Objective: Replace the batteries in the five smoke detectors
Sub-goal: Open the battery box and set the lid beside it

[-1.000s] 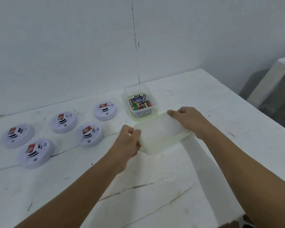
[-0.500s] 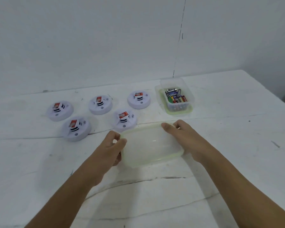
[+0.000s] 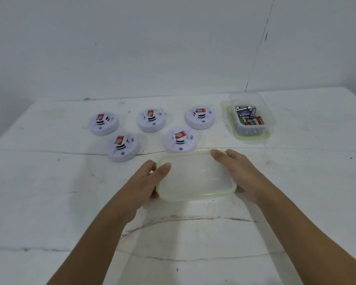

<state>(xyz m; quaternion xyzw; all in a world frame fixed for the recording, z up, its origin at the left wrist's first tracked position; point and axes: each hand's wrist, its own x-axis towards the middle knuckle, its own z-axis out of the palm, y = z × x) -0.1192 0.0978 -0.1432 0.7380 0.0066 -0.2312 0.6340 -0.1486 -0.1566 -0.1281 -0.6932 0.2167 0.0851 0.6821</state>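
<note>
Hands (image 3: 195, 182) around translucent rectangular container (image 3: 195, 176)

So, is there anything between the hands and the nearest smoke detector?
Yes. Both the left hand and the right hand hold the empty plastic container, and its far rim lies just in front of the nearest smoke detector. The hands must release it first.

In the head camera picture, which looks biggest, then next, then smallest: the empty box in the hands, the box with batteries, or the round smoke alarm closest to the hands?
1. Empty box, though it is nearest the camera, which flatters it.
2. Battery box.
3. Closest smoke alarm.
</note>
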